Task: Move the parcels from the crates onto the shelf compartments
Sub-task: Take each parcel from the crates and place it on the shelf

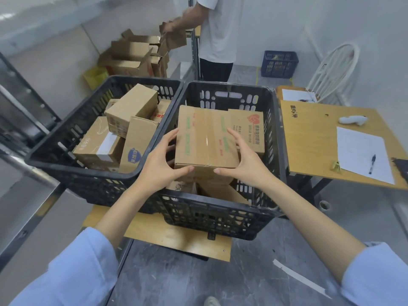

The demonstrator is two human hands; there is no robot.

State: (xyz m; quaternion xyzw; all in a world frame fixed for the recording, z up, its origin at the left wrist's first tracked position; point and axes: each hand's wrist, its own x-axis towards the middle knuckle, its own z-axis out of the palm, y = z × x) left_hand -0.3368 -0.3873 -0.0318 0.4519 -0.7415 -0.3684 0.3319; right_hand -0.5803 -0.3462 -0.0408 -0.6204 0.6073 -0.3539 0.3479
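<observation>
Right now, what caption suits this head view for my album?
A person's left hand and right hand hold a taped parcel in a black crate.

Vantage: one wide-angle camera is worn on the person's head, above the left black perforated plastic crate (pixel 88 184) and the right black perforated plastic crate (pixel 220 215).
Direction: the view is pitched forward and down; edges are bowed near the borders.
Nearness: the left hand (pixel 162 161) and the right hand (pixel 245 165) are seen close, at centre, gripping the taped brown cardboard parcel (pixel 205 138).
Reach: the yellow-brown wooden desk (pixel 309 140) is taken in at right, the blue plastic crate (pixel 279 64) and a second person in a white shirt (pixel 218 29) at the far top.
</observation>
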